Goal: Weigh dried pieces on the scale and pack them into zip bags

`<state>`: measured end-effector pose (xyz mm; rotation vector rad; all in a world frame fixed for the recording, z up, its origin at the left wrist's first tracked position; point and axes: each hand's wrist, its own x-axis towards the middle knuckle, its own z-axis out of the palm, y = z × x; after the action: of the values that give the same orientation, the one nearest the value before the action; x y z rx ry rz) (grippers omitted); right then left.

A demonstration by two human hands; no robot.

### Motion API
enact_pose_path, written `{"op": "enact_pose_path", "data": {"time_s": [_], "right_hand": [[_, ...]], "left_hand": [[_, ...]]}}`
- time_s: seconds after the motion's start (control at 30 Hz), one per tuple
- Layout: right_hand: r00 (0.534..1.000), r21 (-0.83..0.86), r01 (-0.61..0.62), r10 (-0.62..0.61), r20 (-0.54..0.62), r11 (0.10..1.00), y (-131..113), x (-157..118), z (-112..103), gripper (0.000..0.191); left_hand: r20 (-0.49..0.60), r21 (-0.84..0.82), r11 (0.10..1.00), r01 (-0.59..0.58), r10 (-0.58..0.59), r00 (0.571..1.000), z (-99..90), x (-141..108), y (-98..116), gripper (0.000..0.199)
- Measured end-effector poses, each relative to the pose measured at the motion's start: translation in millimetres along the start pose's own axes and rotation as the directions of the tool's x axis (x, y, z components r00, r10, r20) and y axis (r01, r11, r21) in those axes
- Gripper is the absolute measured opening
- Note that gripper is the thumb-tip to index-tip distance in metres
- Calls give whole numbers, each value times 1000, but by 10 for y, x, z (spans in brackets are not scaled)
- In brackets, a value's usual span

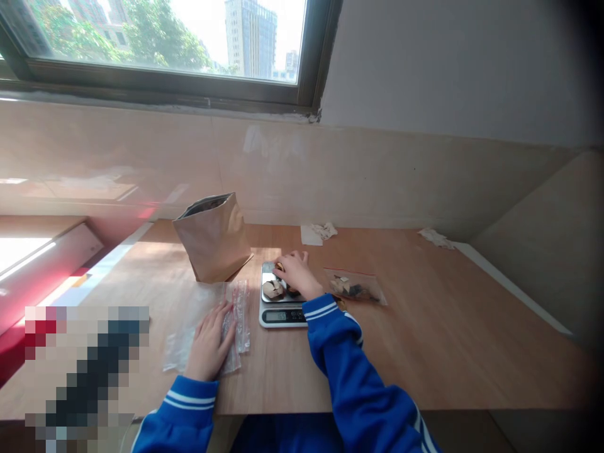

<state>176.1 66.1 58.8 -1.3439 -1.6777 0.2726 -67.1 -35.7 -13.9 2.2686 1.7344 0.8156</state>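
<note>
My left hand (210, 340) lies flat, fingers spread, on a pile of clear zip bags (177, 352) with red seal lines. Over the plate of a small white kitchen scale (265, 316) reaches my right hand (298, 274). Its fingers are bent around a small yellow-brown piece (280, 267) whose kind I cannot make out. A pale beige, rounded piece (272, 289) rests on the scale plate, with something dark beside it, partly under my right hand. The scale's display is lit, but too small to read surely. My right sleeve covers the scale's right front corner.
Behind the zip bags stands an open brown kraft paper bag (214, 242). Right of the scale lies a filled clear zip bag (356, 288) with dark and beige pieces. Crumpled white tissue (323, 231) lies by the wall, more tissue (436, 238) farther right. A pixelated patch covers the left.
</note>
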Motion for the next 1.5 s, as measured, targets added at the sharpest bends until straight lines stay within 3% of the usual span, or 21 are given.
{"op": "enact_pose_path", "data": {"time_s": [0.1, 0.2, 0.3, 0.4, 0.5, 0.6, 0.7, 0.9, 1.37, 1.43, 1.5], "right_hand": [[999, -25, 16, -15, 52, 1000, -3, 63, 30, 25], [997, -76, 48, -43, 65, 996, -66, 37, -86, 20], [996, -175, 27, -41, -79, 984, -60, -135, -381, 23], [959, -182, -65, 11, -282, 981, 169, -549, -747, 32], [917, -160, -167, 93, -387, 973, 579, -1126, -1009, 33], [929, -245, -229, 136, -345, 942, 939, -1617, -1092, 34], [951, -324, -234, 146, -273, 917, 1094, -1837, -1056, 37], [960, -427, -256, 178, -214, 867, 1068, -1810, -1003, 40], [956, -471, -288, 225, -187, 834, 999, -1797, -1032, 40], [955, -475, -293, 231, -186, 830, 989, -1794, -1035, 40], [956, -477, -290, 228, -185, 830, 989, -1795, -1035, 40]], "left_hand": [[15, -6, 1000, 7, -7, 1000, -6, 4, 4, 43], [26, -10, 1000, 19, -18, 999, -20, 10, 19, 43], [28, -18, 1000, 20, -20, 999, -34, 15, 34, 43], [30, -14, 1000, 14, -14, 999, -36, 18, 37, 43], [11, 0, 1000, 3, -3, 1000, -23, 22, 29, 42], [-7, 12, 1000, 1, -1, 1000, -11, 25, 23, 41], [2, 21, 1000, 7, -7, 1000, -15, 27, 27, 42], [32, 28, 999, 29, -30, 999, -39, 35, 48, 43], [73, 54, 998, 43, -47, 996, -56, 37, 80, 43], [42, 53, 998, 21, -23, 999, -54, 41, 81, 42], [-54, 38, 999, -36, 38, 998, -66, 40, 89, 41]]}}
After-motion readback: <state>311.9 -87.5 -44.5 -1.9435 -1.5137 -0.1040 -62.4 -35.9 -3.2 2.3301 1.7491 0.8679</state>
